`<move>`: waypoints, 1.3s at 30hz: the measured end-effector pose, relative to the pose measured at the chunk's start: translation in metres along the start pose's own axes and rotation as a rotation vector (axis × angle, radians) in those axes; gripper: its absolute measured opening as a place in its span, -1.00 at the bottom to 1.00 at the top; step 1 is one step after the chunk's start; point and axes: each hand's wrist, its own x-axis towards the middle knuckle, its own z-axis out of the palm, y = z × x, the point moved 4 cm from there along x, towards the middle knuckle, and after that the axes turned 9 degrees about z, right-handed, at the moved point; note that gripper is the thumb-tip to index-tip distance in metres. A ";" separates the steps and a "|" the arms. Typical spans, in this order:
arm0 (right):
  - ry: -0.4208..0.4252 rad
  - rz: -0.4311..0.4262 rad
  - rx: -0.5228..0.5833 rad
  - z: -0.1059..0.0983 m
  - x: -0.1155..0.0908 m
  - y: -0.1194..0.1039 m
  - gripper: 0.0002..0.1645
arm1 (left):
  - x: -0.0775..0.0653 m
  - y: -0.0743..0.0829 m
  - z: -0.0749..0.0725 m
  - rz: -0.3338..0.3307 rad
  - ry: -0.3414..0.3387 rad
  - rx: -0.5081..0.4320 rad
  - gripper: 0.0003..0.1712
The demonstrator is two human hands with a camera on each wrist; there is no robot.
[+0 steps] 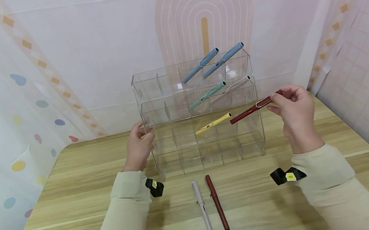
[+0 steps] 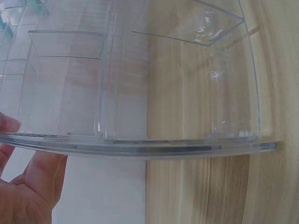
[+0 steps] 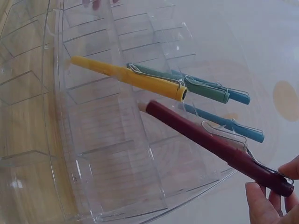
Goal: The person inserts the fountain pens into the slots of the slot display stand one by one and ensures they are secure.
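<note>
A clear acrylic pen rack (image 1: 173,133) with several tiers of compartments stands upright on the table. My left hand (image 1: 140,146) holds the rack's left side panel; in the left wrist view the thumb (image 2: 9,123) lies on one side of the panel and the fingers on the other. My right hand (image 1: 296,111) pinches a dark red pen (image 1: 250,111) by its cap end, slanted in front of the rack's right side. In the rack lean a yellow pen (image 1: 213,124), a green pen (image 1: 207,95), a pale pinkish pen (image 1: 232,89) and two blue pens (image 1: 223,60).
On the wooden table (image 1: 73,189) in front of the rack lie a pale grey pen (image 1: 203,208) and another dark red pen (image 1: 217,202), side by side. Behind the table hangs a patterned curtain (image 1: 104,43).
</note>
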 end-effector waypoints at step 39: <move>0.066 -0.064 -0.031 0.025 -0.001 0.060 -0.68 | 0.000 -0.001 0.000 0.009 -0.003 -0.019 -0.31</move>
